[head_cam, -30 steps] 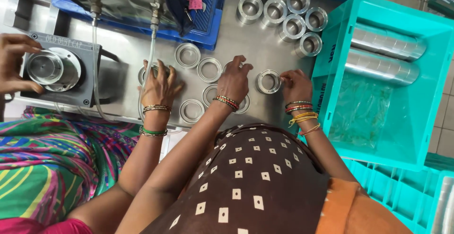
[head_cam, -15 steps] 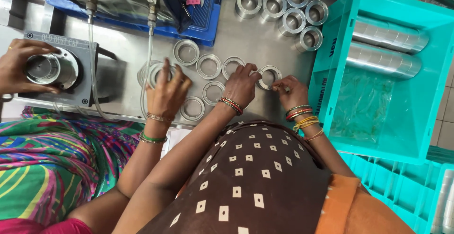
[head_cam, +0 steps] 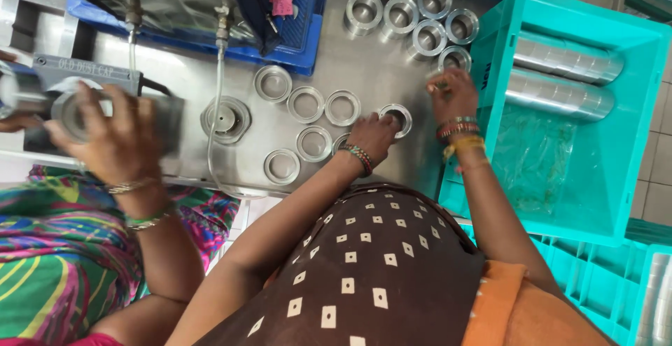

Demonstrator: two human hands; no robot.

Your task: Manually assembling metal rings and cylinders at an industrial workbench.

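The left hand (head_cam: 374, 135) rests fingers-down on a shallow round metal ring (head_cam: 396, 118) on the steel table (head_cam: 336, 66). The right hand (head_cam: 453, 93), at three o'clock, pinches a thick silver metal cup (head_cam: 455, 59) beside the turquoise plastic crate (head_cam: 630, 129).

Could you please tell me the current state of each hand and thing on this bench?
Left hand: resting on a flat ring.
Right hand: lifted beside the cups.
Flat rings: lying loose, apart.
Cups: upright, clustered, open ends up.
Crate: holding stacked cylinders on their sides.
Co-worker's hand: on the press.
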